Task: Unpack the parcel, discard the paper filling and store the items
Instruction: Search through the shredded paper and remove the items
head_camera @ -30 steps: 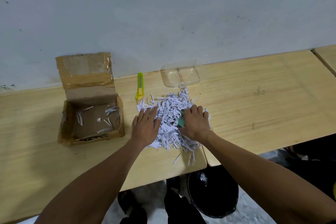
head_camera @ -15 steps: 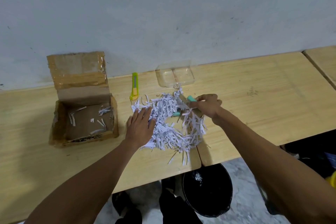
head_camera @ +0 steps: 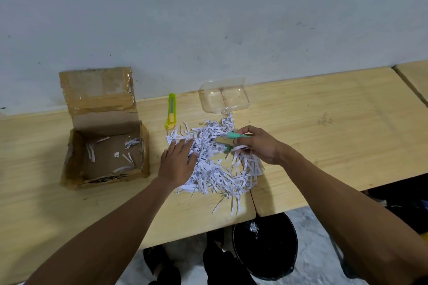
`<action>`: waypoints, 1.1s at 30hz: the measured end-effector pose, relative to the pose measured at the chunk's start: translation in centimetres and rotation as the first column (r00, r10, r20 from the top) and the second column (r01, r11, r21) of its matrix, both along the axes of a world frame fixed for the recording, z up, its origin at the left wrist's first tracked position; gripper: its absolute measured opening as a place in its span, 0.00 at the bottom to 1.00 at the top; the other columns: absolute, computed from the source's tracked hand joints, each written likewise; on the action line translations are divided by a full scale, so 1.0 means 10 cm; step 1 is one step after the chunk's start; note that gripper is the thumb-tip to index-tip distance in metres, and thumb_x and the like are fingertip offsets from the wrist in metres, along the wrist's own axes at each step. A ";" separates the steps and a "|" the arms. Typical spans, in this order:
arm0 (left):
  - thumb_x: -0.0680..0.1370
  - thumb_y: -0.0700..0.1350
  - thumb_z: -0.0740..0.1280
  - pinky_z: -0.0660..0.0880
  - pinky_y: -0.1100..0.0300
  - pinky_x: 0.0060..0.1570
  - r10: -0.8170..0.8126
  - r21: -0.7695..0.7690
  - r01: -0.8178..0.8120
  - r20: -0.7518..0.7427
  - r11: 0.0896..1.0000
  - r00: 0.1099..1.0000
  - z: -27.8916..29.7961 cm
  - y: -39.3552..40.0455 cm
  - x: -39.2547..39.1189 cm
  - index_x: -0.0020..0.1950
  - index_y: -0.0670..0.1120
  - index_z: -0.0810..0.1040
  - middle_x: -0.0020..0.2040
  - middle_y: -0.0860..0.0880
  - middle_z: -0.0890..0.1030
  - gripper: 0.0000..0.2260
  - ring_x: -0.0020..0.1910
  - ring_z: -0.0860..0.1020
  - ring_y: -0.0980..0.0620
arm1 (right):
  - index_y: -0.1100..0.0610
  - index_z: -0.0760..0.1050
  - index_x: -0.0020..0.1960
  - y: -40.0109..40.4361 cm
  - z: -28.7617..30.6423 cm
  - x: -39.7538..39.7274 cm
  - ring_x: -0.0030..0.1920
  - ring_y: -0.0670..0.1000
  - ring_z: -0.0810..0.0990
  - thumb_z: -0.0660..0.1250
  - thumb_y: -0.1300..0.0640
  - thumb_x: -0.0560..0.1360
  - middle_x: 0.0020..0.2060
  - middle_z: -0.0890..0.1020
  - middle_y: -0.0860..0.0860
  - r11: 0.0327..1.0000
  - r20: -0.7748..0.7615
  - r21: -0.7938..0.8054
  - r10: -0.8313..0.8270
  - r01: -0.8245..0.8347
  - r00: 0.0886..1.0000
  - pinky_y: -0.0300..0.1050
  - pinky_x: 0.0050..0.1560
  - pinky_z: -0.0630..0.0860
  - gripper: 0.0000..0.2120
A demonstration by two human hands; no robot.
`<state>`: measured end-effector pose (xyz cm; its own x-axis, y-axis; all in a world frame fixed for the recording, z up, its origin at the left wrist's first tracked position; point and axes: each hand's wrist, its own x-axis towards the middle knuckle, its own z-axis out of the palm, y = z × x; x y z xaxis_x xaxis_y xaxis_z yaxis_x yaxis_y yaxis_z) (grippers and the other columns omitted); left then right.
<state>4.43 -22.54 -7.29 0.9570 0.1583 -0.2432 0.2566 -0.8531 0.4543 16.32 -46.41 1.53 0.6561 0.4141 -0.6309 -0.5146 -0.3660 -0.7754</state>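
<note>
items pulled from shreds, tray is next

wooden table (head_camera: pixel 324 136) against a pale scuffed wall; shredded paper (head_camera: pixel 215 164) is heaped at the table's near edge, centre frame.

- right hand (head_camera: pixel 259 146): fingers curled round a small tan box-like item (head_camera: pixel 225 140) and a teal pen-like item (head_camera: pixel 235 134), both held just above the pile's right part. more may be in the grip; cannot be told.
- left hand (head_camera: pixel 177 162): flat, fingers straight, pressed on the left side of the pile.
- clear plastic tray (head_camera: pixel 223 96): at 12 o'clock from the right hand, near, touching the far tip of the pile. it looks empty.
- held items' long axis runs roughly 9-to-3 o'clock, about parallel to the tray's long side, so little wrist turn should be needed.
- right hand is the nearer one to the tray, and already loaded.
- cardboard box (head_camera: pixel 104 152): at 9 o'clock from the pile, lid up, only stray strips left inside.
- green utility knife (head_camera: pixel 171 111): between box and tray, untouched.
- black bin (head_camera: pixel 266 247): on the floor at 6 o'clock from the pile, below the table edge; judged to be for the paper.

writing: print on the strips and on the tan item is too small to be read. no brand legible.
</note>
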 end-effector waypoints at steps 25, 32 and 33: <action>0.82 0.57 0.55 0.57 0.45 0.74 -0.027 -0.014 0.026 -0.077 1.000 0.997 0.10 0.04 0.04 0.78 0.52 0.60 0.78 0.47 0.61 0.24 0.78 0.54 0.42 | 0.49 0.78 0.62 0.36 0.11 -0.34 0.42 0.48 0.76 0.68 0.52 0.78 0.42 0.79 0.49 1.000 0.490 0.025 -0.017 0.006 0.871 0.41 0.43 0.75 0.13; 0.76 0.62 0.48 0.62 0.43 0.72 -0.023 -0.008 0.023 -0.042 1.000 0.999 0.11 0.03 0.02 0.77 0.50 0.63 0.77 0.45 0.64 0.32 0.77 0.57 0.40 | 0.60 0.75 0.63 0.03 -0.14 0.15 0.36 0.54 0.79 0.67 0.56 0.78 0.40 0.82 0.56 0.901 0.421 -0.154 -0.312 0.406 0.852 0.51 0.40 0.77 0.15; 0.76 0.61 0.49 0.63 0.43 0.71 -0.019 -0.012 0.019 -0.048 1.000 0.999 0.11 0.03 0.03 0.77 0.50 0.63 0.77 0.45 0.64 0.31 0.77 0.57 0.40 | 0.59 0.75 0.62 -0.05 -0.18 0.22 0.36 0.55 0.79 0.67 0.55 0.77 0.41 0.82 0.56 0.875 0.439 -0.215 -0.311 0.434 0.843 0.51 0.40 0.78 0.15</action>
